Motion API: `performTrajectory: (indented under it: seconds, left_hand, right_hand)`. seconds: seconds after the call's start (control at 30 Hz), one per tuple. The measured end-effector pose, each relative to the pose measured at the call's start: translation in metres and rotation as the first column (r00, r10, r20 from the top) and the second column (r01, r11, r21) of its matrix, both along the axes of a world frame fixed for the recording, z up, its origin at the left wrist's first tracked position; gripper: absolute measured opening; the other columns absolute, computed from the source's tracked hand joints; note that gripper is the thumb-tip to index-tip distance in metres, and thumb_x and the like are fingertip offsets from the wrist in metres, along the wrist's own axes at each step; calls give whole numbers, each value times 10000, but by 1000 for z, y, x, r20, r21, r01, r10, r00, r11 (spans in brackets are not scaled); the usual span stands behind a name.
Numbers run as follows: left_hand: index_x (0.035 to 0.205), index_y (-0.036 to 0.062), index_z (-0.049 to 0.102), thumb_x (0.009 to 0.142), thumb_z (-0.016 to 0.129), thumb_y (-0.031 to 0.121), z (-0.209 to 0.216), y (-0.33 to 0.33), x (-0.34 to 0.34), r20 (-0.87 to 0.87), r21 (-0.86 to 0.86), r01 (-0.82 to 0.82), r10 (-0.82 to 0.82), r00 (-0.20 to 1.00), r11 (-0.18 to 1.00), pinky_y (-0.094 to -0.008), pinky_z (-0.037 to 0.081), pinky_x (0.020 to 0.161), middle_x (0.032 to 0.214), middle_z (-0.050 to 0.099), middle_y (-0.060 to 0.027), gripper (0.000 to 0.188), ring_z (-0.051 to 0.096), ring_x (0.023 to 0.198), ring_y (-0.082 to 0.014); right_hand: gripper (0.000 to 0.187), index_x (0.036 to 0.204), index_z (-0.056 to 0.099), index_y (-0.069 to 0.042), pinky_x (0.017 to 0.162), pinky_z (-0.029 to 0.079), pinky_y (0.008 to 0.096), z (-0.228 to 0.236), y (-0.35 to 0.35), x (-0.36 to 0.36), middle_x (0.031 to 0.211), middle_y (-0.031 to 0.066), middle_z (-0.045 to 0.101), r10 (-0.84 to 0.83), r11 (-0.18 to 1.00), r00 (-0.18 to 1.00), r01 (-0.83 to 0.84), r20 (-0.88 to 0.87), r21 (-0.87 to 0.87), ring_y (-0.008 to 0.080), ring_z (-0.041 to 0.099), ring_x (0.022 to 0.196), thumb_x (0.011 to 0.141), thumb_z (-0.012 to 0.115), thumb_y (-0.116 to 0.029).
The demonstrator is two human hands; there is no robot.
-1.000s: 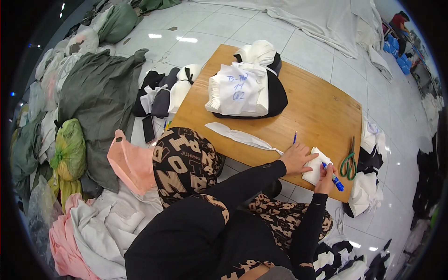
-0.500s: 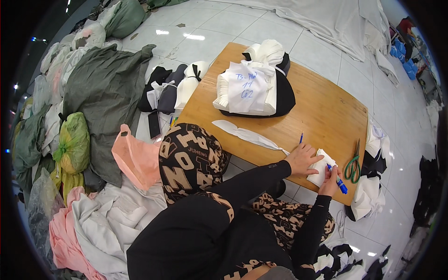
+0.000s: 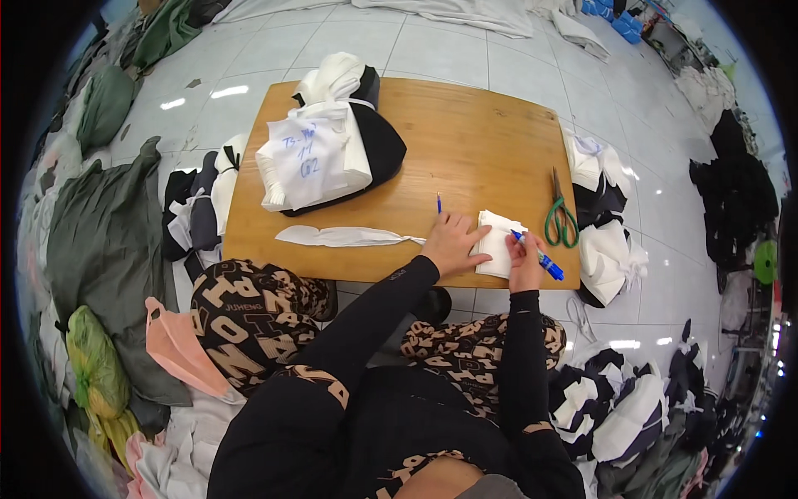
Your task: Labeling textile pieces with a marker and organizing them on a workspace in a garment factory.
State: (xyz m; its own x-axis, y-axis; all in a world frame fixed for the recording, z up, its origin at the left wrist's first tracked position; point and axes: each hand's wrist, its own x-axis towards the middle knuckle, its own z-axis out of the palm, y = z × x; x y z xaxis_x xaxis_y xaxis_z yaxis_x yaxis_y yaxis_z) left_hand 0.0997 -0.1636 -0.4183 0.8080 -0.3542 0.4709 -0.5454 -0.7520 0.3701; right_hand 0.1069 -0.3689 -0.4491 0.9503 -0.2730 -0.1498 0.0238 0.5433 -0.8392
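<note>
Left hand [image 3: 453, 243] lies flat, fingers spread, pinning the white cloth [image 3: 499, 243] just beside it; right hand [image 3: 524, 249] grips a blue pen [image 3: 539, 257] over it.

Folded cloth piece [image 3: 497, 243] at near right edge of surface [image 3: 474, 141], between left hand [image 3: 451, 243] and right hand [image 3: 525, 259]. Scissors [image 3: 561, 218] just right of it. Fabric strip [image 3: 345, 237] left along near edge; tied bundle [image 3: 324, 150] behind, far left.
</note>
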Motion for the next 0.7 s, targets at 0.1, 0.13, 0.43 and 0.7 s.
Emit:
performTrajectory:
  seconds: [0.1, 0.13, 0.43, 0.7]
  left_hand:
    - [1096, 123, 631, 756, 632, 503, -2, -1, 4, 80, -67, 25, -19, 997, 997, -425, 360, 810, 861, 541, -89, 510, 518, 866, -261]
    - [1117, 141, 627, 742, 666, 464, -15, 0, 6, 192, -131, 42, -16, 981, 991, -436, 378, 844, 802, 560, -79, 496, 540, 823, -265]
    - [950, 149, 605, 781, 531, 119, 241, 160, -19, 439, 250, 442, -507, 741, 862, -382, 483, 584, 788, 623, -50, 186, 621, 730, -230]
    - [989, 80, 665, 802, 586, 109, 58, 686, -214, -6, 266, -964, 1000, -11, -8, -403, 493, 777, 916, 672, -154, 206, 635, 858, -332]
  right_hand:
    - [156, 983, 524, -29, 820, 530, 303, -2, 4, 3, 913, 79, 596, 20, 1000, 1000, -20, 1, -9, 156, 611, 797, 902, 605, -135]
    - [167, 998, 522, -32, 834, 523, 297, -10, 4, 5, 948, 80, 591, 25, 1000, 999, -24, 32, -20, 161, 604, 852, 907, 602, -146]
    - [151, 890, 532, -52, 726, 551, 265, -15, -3, -7, 740, 28, 571, -39, 992, 999, 35, -32, -124, 100, 576, 656, 899, 614, -178]
    - [154, 895, 577, -39, 816, 542, 282, -12, 14, 8, 715, 22, 580, 33, 998, 998, -35, -49, -46, 101, 574, 661, 906, 596, -191]
